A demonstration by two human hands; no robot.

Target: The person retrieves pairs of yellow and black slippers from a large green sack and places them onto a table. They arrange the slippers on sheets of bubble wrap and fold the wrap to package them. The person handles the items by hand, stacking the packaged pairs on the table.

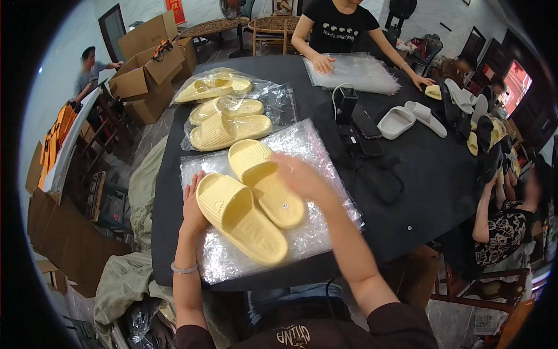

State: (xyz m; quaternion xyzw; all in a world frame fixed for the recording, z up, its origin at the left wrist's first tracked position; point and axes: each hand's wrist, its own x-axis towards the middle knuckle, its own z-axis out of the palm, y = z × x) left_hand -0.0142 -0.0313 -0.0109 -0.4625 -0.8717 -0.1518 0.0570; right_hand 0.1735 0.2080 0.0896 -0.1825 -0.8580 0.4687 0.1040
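A pair of pale yellow slide slippers lies in front of me on a stack of clear plastic bags (232, 264). The left slipper (224, 198) is nearer to me, and the right slipper (276, 198) rests against its side, both with ribbed straps pointing away. My left hand (195, 203) lies along the outer side of the left slipper, fingers stretched out over the plastic. Over the outer edge of the right slipper, close to its strap, is my right hand (299, 177), smeared by motion. Whether it touches or grips that slipper I cannot tell.
Yellow slippers in clear bags (229, 125) lie beyond the stack on the black table (401, 192). Grey slippers (398, 122), a black device (346, 104) and cables stand right of them. Across the table, a person (337, 29) rests a hand on more bags (360, 72). Cardboard boxes (148, 75) stand left.
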